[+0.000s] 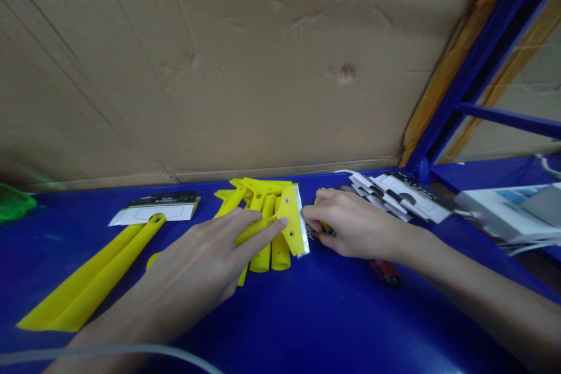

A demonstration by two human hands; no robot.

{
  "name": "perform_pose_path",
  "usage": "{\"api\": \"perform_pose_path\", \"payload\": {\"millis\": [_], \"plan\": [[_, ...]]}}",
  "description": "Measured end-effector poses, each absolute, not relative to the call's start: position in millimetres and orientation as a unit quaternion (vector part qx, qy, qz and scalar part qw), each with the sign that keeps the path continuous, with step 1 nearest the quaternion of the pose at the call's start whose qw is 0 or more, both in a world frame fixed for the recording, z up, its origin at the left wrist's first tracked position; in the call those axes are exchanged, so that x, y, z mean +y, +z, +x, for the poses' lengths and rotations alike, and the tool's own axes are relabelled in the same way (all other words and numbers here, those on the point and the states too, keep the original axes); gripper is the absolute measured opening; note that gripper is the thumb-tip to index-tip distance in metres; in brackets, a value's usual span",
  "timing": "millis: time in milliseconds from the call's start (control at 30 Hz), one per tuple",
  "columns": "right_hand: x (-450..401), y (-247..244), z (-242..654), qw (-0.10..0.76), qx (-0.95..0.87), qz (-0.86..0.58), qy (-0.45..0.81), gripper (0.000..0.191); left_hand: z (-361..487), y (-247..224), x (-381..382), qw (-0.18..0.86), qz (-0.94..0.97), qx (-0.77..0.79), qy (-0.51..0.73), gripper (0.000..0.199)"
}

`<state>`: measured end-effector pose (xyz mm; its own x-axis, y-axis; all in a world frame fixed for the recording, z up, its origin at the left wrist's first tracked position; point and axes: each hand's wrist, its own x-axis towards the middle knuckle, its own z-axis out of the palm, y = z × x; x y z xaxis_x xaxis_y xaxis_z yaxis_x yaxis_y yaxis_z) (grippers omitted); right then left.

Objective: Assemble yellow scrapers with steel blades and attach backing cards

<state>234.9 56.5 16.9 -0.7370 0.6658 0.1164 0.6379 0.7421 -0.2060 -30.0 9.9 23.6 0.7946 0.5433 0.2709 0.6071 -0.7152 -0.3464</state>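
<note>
My left hand [210,257] is wrapped round the handle of a yellow scraper [290,225]. The forefinger lies along its head, which has two screw points and a pale blade strip on its right edge. More yellow scraper handles [259,258] lie in a pile beneath and behind it. My right hand [346,219] is closed just right of the blade, fingertips down by small metal bits [309,231] that look like screws. What its fingers pinch, if anything, is hidden. A red and black tool handle [386,273] shows below the right wrist.
Long yellow scrapers [94,277] with a black and white card [158,207] lie at left. Several similar cards [403,194] are stacked at right, near a blue post [447,93]. Cardboard [280,82] backs the blue table [315,321]. A pale tube [131,349] crosses the lower left.
</note>
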Motion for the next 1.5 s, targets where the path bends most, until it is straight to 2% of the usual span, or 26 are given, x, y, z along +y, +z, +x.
{"api": "perform_pose_path", "payload": {"millis": [533, 1033, 1133, 1333, 1500], "plan": [[59, 20, 239, 0.076, -0.932, -0.345, 0.080, 0.021, -31, 20, 12, 0.232, -0.920, -0.303, -0.091, 0.063], [60, 26, 241, 0.058, -0.917, -0.372, 0.134, 0.025, -34, 18, 9, 0.187, -0.921, -0.338, -0.048, 0.073], [62, 27, 245, 0.102, -0.913, -0.369, 0.140, 0.027, -33, 17, 6, 0.177, -0.924, -0.335, -0.040, 0.077], [59, 35, 248, 0.294, -0.894, -0.318, 0.117, 0.040, -30, 14, 7, 0.177, -0.925, -0.333, -0.047, 0.077], [50, 31, 239, 0.348, -0.910, -0.218, 0.062, 0.038, -32, 11, 8, 0.161, -0.924, -0.334, -0.089, 0.078]]}}
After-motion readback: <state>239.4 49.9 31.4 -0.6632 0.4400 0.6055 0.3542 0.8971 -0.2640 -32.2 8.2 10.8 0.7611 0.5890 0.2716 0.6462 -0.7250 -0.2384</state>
